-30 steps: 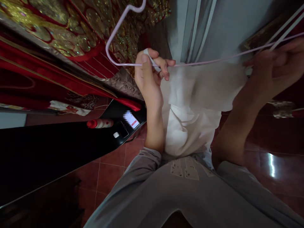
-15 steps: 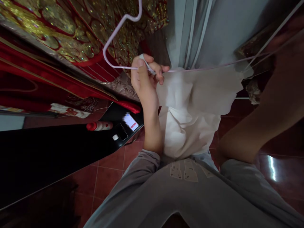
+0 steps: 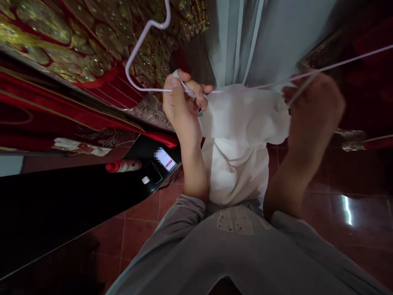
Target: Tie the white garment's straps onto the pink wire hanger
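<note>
A thin lilac clothes hanger (image 3: 137, 51) lies across the view, its long straight bar running to the right edge. My left hand (image 3: 186, 100) is closed round the bar near the bent end, with a white strap looped over its fingers. Below the bar hangs a cream cloth garment (image 3: 239, 164), creased and reaching down in front of my shirt. My right hand (image 3: 319, 102), blurred, is closed on a white strap (image 3: 302, 90) beside the garment's right edge, close under the bar.
Red and gold sequinned garments (image 3: 101, 32) hang at the left. Beneath them a black table (image 3: 76, 196) bears a lit phone (image 3: 167, 159), a red-capped bottle (image 3: 124, 166) and a small white case (image 3: 145, 180). Grey panels (image 3: 276, 45) stand ahead; the floor has red tiles (image 3: 144, 205).
My right hand has come inward and left from the far right edge, bringing the strap toward the garment. The garment's stretched right side has drawn in. My left hand keeps its grip.
</note>
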Tool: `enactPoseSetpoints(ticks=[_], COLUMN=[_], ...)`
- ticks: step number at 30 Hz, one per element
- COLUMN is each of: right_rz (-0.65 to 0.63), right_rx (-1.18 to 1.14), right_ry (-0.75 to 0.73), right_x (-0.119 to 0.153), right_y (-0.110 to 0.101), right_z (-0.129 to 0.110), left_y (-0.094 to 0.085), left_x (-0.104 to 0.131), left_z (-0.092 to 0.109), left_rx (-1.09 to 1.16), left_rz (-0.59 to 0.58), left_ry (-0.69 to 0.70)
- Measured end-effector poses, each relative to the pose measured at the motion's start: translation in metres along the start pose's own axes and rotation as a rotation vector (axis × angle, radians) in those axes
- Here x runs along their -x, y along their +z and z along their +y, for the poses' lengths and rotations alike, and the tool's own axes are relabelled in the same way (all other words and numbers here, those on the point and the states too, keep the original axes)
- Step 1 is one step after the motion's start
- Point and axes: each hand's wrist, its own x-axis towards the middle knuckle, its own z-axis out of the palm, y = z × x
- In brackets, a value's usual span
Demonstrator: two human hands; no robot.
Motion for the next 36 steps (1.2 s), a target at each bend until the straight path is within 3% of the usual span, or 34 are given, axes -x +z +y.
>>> enactPoseSetpoints(ticks=[4,7,9,12,20,25,27,29,32,36], right_rz=[-0.338,-0.339,-0.348,-0.411,-0.451,-0.435,-0.428,-0.428,-0.437,-0.425], right_rx=[-0.053,-0.044,-0.035,-0.078,-0.109,-0.091,-0.089,-0.103,-0.136,-0.163], right_ry=[-0.15,-0.259,-0.255,-0.235,-0.198,-0.167,-0.163,-0.173,-0.191,-0.197], right_x=[0.035,0.043,0.043,0.041,0.022,0.021,0.021,0.019,0.016,0.013], right_y=[0.027,0.031,0.028,0.024,0.021,0.018,0.019,0.02,0.02,0.018], right_z=[0.016,0.018,0.021,0.027,0.03,0.029,0.029,0.029,0.029,0.027], left_y=[-0.002,-0.003,-0.005,-0.011,-0.046,-0.057,-0.061,-0.065,-0.066,-0.048], left_x=[0.001,0.002,0.003,0.005,-0.009,-0.027,-0.035,-0.044,-0.055,-0.064], left_z=[-0.007,-0.01,-0.012,-0.014,-0.01,-0.009,-0.007,-0.003,0.009,0.035], left_rx=[0.101,0.113,0.1,0.082,-0.082,-0.256,-0.269,-0.278,-0.377,-0.601], left_rz=[-0.009,-0.023,-0.025,0.062,0.235,0.32,0.248,0.088,-0.164,-0.32], left_ry=[-0.042,-0.054,-0.088,-0.113,0.136,0.44,0.551,0.618,0.565,0.528])
